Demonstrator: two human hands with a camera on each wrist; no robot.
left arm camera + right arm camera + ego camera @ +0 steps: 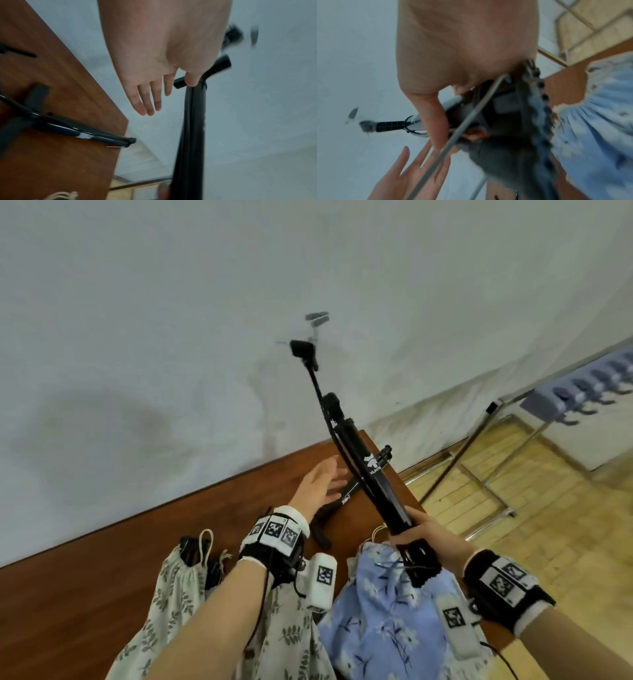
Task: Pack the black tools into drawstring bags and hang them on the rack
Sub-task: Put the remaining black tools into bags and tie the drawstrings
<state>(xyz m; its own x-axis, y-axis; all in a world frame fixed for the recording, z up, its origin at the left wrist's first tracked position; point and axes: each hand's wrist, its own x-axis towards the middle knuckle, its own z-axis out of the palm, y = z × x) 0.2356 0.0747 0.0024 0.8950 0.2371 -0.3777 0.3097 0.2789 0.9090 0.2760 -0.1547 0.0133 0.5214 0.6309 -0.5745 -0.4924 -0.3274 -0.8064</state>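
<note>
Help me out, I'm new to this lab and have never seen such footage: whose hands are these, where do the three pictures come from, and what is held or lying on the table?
No machine here: a person works bare-handed, wearing one camera on the head and one on each wrist. The right hand grips a long black tool, its lower end in the blue flowered bag. The left hand is open, reaching above a second black tool lying on the brown table. A leaf-print bag lies left of the blue one. The metal rack stands right, on the floor.

White logo plus lettering on the black tool point(373, 470) shaft, reads roughly "XLINTN", last letters unclear. Wrist bands point(278, 531) carry black-and-white square marker codes only, no readable text.
</note>
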